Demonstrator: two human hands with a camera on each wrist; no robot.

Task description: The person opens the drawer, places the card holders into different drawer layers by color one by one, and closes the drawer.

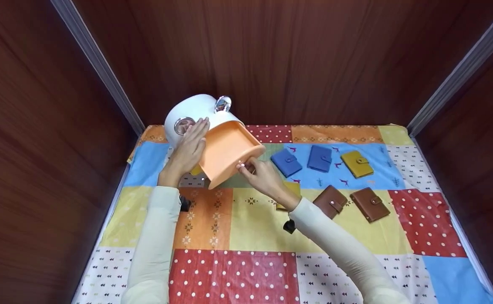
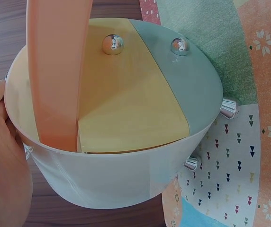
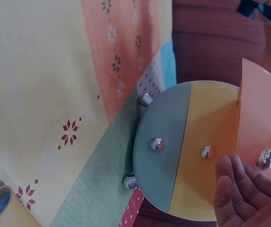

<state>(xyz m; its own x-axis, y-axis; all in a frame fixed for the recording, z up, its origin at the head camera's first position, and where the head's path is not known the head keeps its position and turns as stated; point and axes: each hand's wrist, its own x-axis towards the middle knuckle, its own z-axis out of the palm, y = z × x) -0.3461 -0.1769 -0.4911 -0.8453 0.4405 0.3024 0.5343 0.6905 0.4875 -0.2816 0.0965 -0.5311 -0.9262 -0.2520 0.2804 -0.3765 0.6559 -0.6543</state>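
Observation:
A small white oval cabinet (image 1: 200, 106) has silver knobs and feet. Its top orange drawer (image 1: 229, 147) is pulled far out, and the part that shows in the head view has nothing in it. The yellow drawer (image 2: 130, 94) and grey-green drawer (image 2: 187, 85) below it look closed. My left hand (image 1: 189, 145) rests on the cabinet's top with straight fingers, beside the orange drawer. At the drawer's front, my right hand (image 1: 265, 177) pinches the silver knob (image 3: 266, 159) between thumb and fingers.
Right of the cabinet lie two blue wallets (image 1: 286, 162), a yellow wallet (image 1: 357, 164) and two brown wallets (image 1: 370, 204). Another yellow wallet (image 1: 292, 190) is partly hidden by my right arm. A patchwork cloth (image 1: 263, 274) covers the table. Wooden panels (image 1: 314, 63) enclose the back and sides.

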